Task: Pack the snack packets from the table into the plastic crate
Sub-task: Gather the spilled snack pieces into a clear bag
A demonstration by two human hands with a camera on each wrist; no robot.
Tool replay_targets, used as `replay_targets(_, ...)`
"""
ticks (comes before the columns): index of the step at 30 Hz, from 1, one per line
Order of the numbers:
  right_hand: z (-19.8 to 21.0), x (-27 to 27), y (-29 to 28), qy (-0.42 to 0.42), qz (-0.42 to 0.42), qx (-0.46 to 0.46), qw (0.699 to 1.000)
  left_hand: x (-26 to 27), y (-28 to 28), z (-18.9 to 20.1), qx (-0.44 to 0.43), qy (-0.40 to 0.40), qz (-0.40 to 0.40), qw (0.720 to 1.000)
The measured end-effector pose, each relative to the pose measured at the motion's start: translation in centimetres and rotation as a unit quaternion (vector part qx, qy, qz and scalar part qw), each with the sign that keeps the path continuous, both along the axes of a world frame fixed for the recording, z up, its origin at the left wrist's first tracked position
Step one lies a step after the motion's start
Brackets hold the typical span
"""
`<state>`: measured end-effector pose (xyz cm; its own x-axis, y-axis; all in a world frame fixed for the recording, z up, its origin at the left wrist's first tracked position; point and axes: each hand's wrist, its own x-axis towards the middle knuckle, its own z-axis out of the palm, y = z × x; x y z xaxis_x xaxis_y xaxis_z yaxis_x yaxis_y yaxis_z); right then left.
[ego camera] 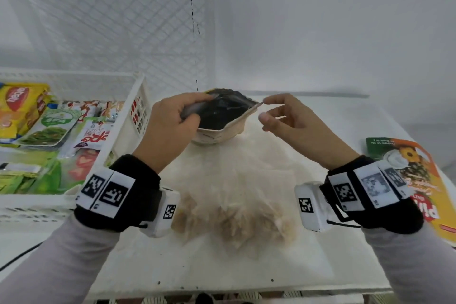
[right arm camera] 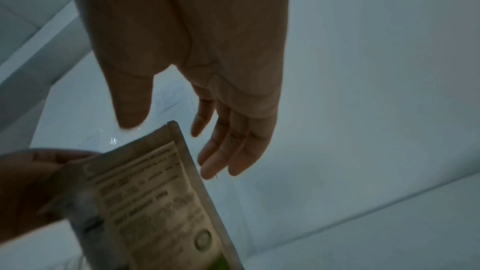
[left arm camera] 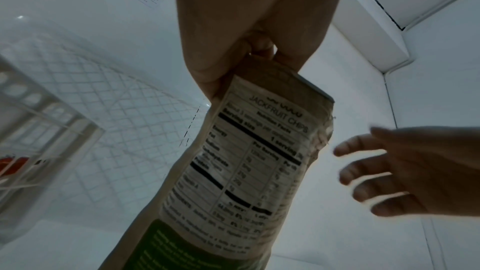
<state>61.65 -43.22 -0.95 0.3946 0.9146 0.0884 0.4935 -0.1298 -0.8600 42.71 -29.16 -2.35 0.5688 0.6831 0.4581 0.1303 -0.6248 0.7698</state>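
Head view: the bench (ego camera: 246, 266) carries the crate (ego camera: 128, 116) along its left edge, already part-filled, so any lift ends with a short swing leftward. A clear bag (ego camera: 234, 205) lies mid-bench; an orange packet (ego camera: 419, 180) sits at the right edge. The left hand (ego camera: 172, 126) grips the chips pouch (ego camera: 222, 116) by its top — raised above the bench — while the right hand (ego camera: 283, 118), fingers loose and holding nothing, hovers at its corner, probably to steady it.

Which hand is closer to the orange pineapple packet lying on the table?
Right. The right hand is raised open, forward and left of the orange pineapple packet; the left hand, farther left, grips the jackfruit chips pouch.
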Motion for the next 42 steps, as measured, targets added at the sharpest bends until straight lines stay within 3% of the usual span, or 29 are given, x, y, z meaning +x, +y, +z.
replay_targets(3,-1.7,0.0,-2.9,-0.074,0.051,-0.055,0.994,-0.2,0.0,0.2,-0.014,0.013,-0.014,1.000)
replay_targets(6,-3.9,-0.5,-5.2,-0.157,0.162,-0.219,0.949,-0.4,-0.1,0.1,-0.034,0.020,-0.028,0.999)
replay_targets(9,-5.9,-1.2,-6.1,-0.214,0.181,-0.288,0.916,-0.3,-0.1,0.0,-0.048,0.008,-0.038,0.998)
replay_targets(17,-7.5,-3.1,-5.8,-0.234,0.182,-0.358,0.885,0.1,0.0,0.0,-0.053,0.021,-0.082,0.995)
replay_targets(21,-7.5,-2.7,-5.9,-0.172,0.174,-0.379,0.893,0.1,-0.1,0.1,-0.083,0.015,-0.104,0.991)
replay_targets(25,-4.9,-0.9,-5.8,-0.106,0.116,-0.309,0.938,0.1,-0.1,0.2,-0.080,0.020,-0.112,0.990)
replay_targets(28,-0.2,0.1,-5.1,-0.012,0.072,-0.133,0.988,0.2,-0.2,0.3,-0.074,0.034,-0.121,0.989)
replay_targets(30,3.6,0.0,-4.4,0.005,0.061,-0.026,0.998,0.3,-0.2,0.4,-0.077,0.037,-0.123,0.989)
replay_targets(33,7.7,-1.2,-2.9,0.019,0.096,0.111,0.989,0.6,-0.3,0.6,-0.080,0.047,-0.125,0.988)
replay_targets(35,8.3,-2.5,-1.1,-0.046,0.075,0.156,0.984,0.8,-0.3,0.7,-0.077,0.051,-0.122,0.988)
replay_targets(39,5.8,-5.5,2.7,-0.288,0.014,0.170,0.942,1.2,-0.4,1.0,-0.094,0.042,-0.110,0.989)
replay_targets(42,3.8,-6.0,3.5,-0.348,0.026,0.145,0.926,1.4,-0.4,0.9,-0.099,0.028,-0.106,0.989)
